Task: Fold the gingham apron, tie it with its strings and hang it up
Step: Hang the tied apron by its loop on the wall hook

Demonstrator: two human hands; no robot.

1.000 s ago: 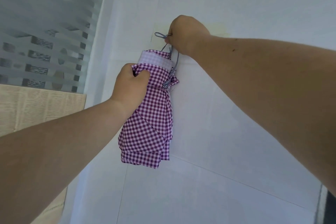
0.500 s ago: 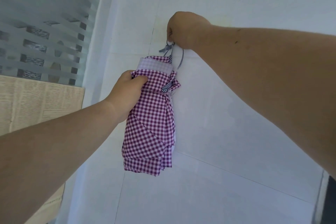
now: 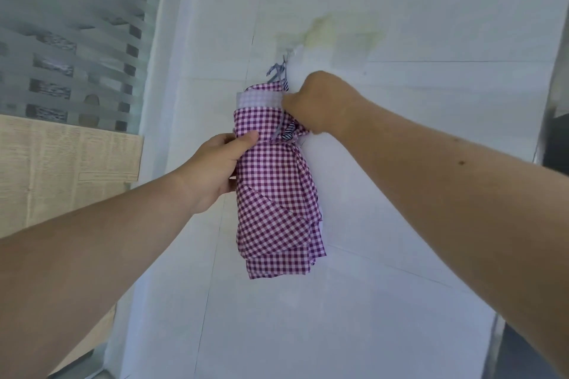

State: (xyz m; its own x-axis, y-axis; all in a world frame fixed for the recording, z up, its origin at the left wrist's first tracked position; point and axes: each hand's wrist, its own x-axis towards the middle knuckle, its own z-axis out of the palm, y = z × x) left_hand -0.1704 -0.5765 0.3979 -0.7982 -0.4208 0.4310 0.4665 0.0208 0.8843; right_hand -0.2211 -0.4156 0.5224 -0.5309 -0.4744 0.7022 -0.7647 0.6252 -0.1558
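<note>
The apron [image 3: 277, 188], folded into a long purple-and-white gingham bundle, hung upright against the white tiled wall [image 3: 400, 163]. A pale checked band crossed its top, and a striped string [image 3: 288, 132] was tied around it a little below that band, pinching the cloth in. From the top of the bundle a thin grey-blue loop [image 3: 277, 69] rose to a small hook [image 3: 289, 52] on the wall, just under a yellowish stain [image 3: 323, 34]. The picture was too blurred there to tell whether the loop was actually caught on the hook.

The left hand [image 3: 215, 166] gripped the bundle's left edge at the level of the tie, thumb across the front and fingers behind. The right hand [image 3: 320, 101] was curled closed at the upper right corner of the bundle, touching the cloth near the pale band; whether it pinched cloth or string could not be told.

To the left of the wall stood a frosted window [image 3: 77, 40] with striped glass, and newspaper [image 3: 61, 169] covered the part below it.
</note>
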